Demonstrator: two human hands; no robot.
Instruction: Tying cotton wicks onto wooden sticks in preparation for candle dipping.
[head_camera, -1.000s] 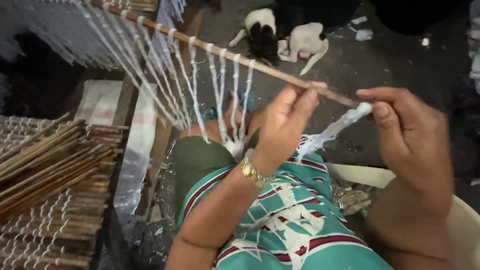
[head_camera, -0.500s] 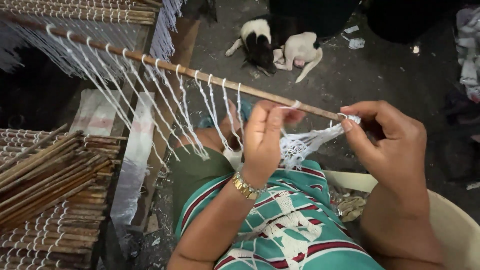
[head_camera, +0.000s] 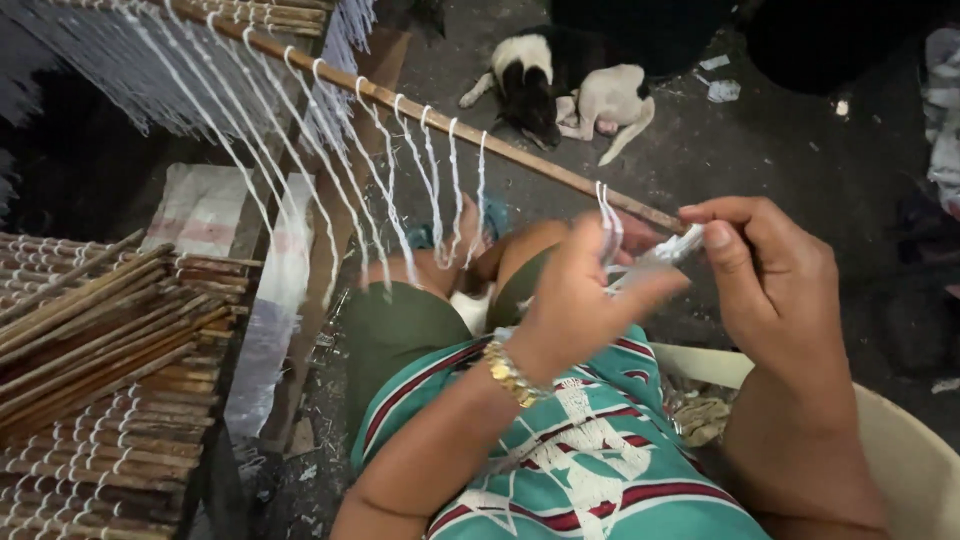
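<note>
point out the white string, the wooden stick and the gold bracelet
white string (head_camera: 607, 215), head view, loop over the stick's end
wooden stick (head_camera: 530, 160), head view, bare middle stretch
gold bracelet (head_camera: 507, 373), head view, links on the left wrist

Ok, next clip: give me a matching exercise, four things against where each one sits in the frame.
Things:
1. wooden stick
2. dog
3. bundle of sticks
4. gold bracelet

Places:
A. on the left wrist
B. stacked at the left edge
C. lying on the floor at the top
D. slanting across, hung with white string loops

Pairs: 1-D, 2-C, 3-B, 4-A
</note>
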